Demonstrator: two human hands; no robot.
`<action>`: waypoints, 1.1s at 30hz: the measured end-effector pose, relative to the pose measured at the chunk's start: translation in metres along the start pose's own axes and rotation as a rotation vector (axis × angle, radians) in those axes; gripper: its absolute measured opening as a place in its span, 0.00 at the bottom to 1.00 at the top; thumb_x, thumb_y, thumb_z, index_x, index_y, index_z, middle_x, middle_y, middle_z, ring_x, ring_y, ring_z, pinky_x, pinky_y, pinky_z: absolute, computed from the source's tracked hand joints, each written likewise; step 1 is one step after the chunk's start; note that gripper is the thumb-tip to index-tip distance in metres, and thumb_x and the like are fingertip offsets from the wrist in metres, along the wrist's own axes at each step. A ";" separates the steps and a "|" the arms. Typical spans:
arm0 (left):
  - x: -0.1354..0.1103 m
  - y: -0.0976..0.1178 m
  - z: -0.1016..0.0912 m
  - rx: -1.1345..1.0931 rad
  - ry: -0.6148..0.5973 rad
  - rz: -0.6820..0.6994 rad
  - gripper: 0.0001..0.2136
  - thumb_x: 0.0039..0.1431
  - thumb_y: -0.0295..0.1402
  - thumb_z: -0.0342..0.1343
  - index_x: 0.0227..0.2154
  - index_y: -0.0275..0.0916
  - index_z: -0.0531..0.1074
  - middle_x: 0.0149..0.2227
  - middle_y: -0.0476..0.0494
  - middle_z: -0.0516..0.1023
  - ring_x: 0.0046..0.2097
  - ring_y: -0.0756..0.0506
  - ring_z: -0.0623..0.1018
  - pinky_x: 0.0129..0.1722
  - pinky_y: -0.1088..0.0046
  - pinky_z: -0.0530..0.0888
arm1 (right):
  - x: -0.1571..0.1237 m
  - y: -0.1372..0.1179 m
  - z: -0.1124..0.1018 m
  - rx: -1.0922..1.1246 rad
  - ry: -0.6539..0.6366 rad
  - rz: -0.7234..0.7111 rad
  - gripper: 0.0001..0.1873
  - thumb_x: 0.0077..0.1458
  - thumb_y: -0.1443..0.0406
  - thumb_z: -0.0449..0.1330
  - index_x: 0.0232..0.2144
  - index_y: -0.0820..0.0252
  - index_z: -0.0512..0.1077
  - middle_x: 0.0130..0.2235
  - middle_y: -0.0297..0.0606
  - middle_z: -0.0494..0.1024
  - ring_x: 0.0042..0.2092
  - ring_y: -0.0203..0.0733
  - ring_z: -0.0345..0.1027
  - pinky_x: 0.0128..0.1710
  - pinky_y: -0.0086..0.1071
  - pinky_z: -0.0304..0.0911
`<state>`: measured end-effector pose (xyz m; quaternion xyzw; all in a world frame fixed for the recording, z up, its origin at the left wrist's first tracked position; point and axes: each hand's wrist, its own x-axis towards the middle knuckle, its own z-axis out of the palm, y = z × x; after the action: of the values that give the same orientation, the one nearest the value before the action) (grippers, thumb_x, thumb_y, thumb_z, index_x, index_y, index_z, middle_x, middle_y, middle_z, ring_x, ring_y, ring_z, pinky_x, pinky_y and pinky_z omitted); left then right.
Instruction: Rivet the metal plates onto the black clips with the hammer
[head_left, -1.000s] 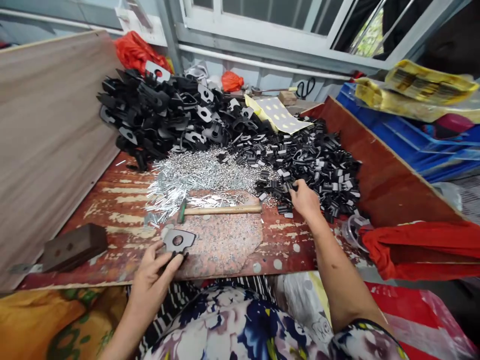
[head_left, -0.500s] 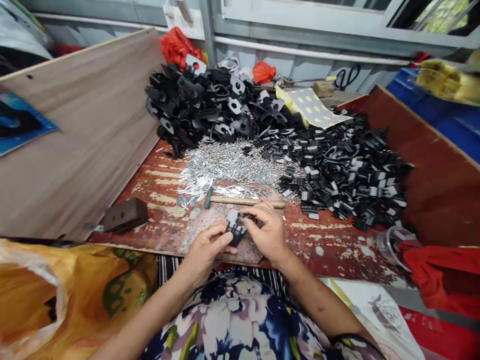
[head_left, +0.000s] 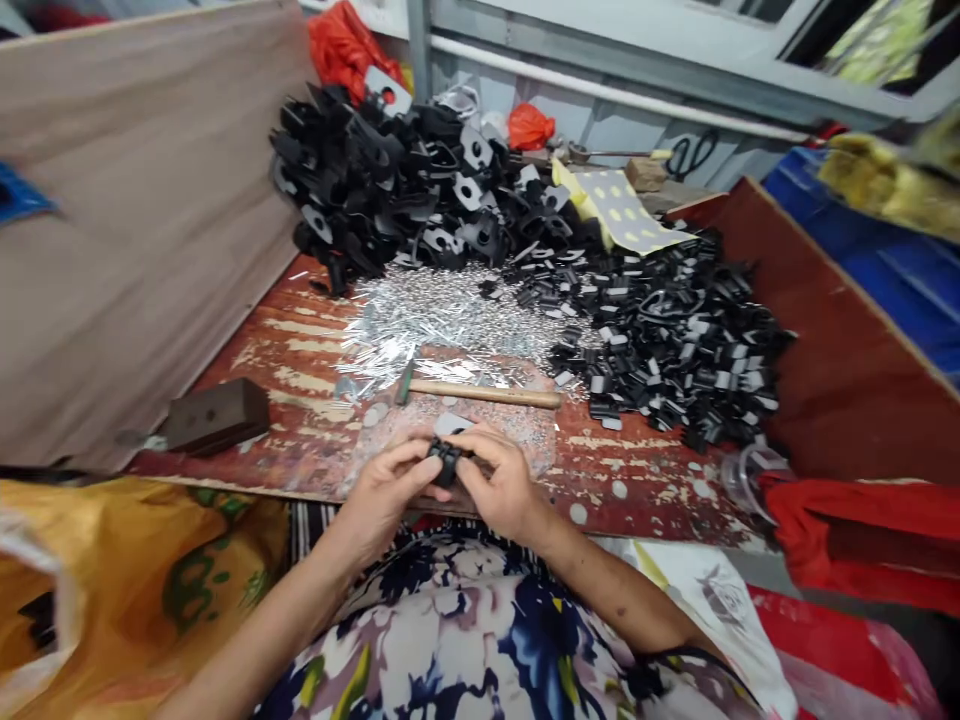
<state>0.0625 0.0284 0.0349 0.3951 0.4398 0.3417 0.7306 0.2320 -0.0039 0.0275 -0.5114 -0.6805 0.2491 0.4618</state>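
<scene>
Both hands meet over the near middle of the table. My left hand (head_left: 390, 487) is closed, its thumb and fingers gripping a black plastic bracket (head_left: 448, 466) with a light grey flat face. From the other side, my right hand (head_left: 501, 482) pinches a small black clip against that bracket; the fingers hide most of the clip, and I cannot tell how far the two fit together. Just beyond the fingers lies a hammer (head_left: 487, 393) with a wooden handle. Behind it spreads a heap of thin silver metal pins (head_left: 427, 320).
Larger black brackets (head_left: 375, 180) are heaped at the back left, small black clips (head_left: 667, 340) at the right. A brown block (head_left: 217, 415) sits at the left edge. Wooden boards (head_left: 135, 220) wall the sides. A clear plastic cup (head_left: 746, 475) and red cloth (head_left: 847, 530) lie at right.
The small clip in my right hand has come up against the bracket in my left. Both hands have drawn closer together, and the view has shifted slightly.
</scene>
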 end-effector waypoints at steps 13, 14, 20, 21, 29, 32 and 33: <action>-0.007 -0.007 -0.032 0.030 0.135 -0.021 0.19 0.42 0.47 0.75 0.26 0.37 0.80 0.29 0.50 0.75 0.26 0.52 0.75 0.29 0.78 0.73 | 0.018 0.069 -0.105 -0.852 -0.123 0.092 0.18 0.60 0.72 0.57 0.52 0.58 0.75 0.50 0.45 0.80 0.51 0.51 0.68 0.58 0.49 0.59; -0.008 -0.006 -0.032 0.027 0.131 -0.034 0.19 0.41 0.47 0.76 0.25 0.37 0.80 0.29 0.50 0.75 0.26 0.52 0.75 0.28 0.78 0.73 | 0.016 0.074 -0.108 -0.842 -0.150 0.082 0.18 0.61 0.72 0.57 0.51 0.58 0.75 0.49 0.46 0.80 0.51 0.51 0.68 0.57 0.48 0.60; -0.011 -0.001 -0.028 0.005 0.110 -0.087 0.19 0.38 0.48 0.77 0.23 0.37 0.80 0.28 0.50 0.74 0.25 0.52 0.73 0.27 0.78 0.74 | -0.005 0.054 -0.108 -0.715 -0.279 -0.010 0.13 0.63 0.69 0.60 0.50 0.55 0.75 0.41 0.39 0.80 0.46 0.48 0.69 0.58 0.47 0.58; -0.011 -0.001 -0.029 0.003 0.113 -0.090 0.19 0.38 0.48 0.77 0.23 0.37 0.80 0.28 0.50 0.74 0.25 0.52 0.73 0.27 0.78 0.73 | -0.008 0.051 -0.108 -0.677 -0.316 0.005 0.12 0.63 0.68 0.62 0.49 0.54 0.75 0.41 0.38 0.80 0.45 0.47 0.70 0.56 0.46 0.59; -0.011 -0.008 -0.031 -0.015 0.060 -0.107 0.18 0.44 0.46 0.75 0.25 0.37 0.79 0.29 0.50 0.73 0.28 0.52 0.72 0.28 0.79 0.74 | 0.035 0.094 -0.112 -0.724 -0.114 0.104 0.12 0.65 0.71 0.56 0.42 0.55 0.79 0.41 0.39 0.81 0.43 0.44 0.70 0.44 0.36 0.59; -0.012 -0.010 -0.032 -0.012 0.036 -0.114 0.16 0.47 0.45 0.74 0.26 0.37 0.79 0.30 0.50 0.74 0.28 0.52 0.73 0.29 0.79 0.74 | 0.058 0.106 -0.107 -0.741 -0.151 0.078 0.12 0.63 0.72 0.57 0.40 0.55 0.80 0.40 0.41 0.79 0.44 0.45 0.67 0.45 0.37 0.56; -0.013 -0.010 -0.033 -0.013 0.035 -0.114 0.16 0.48 0.45 0.74 0.26 0.37 0.79 0.30 0.49 0.74 0.28 0.52 0.73 0.28 0.79 0.74 | 0.062 0.107 -0.106 -0.728 -0.165 0.072 0.11 0.63 0.72 0.58 0.37 0.55 0.79 0.39 0.40 0.78 0.44 0.45 0.66 0.45 0.37 0.55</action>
<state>0.0295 0.0219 0.0208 0.3584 0.4720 0.3091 0.7438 0.3726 0.0771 0.0111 -0.6442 -0.7409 0.0471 0.1842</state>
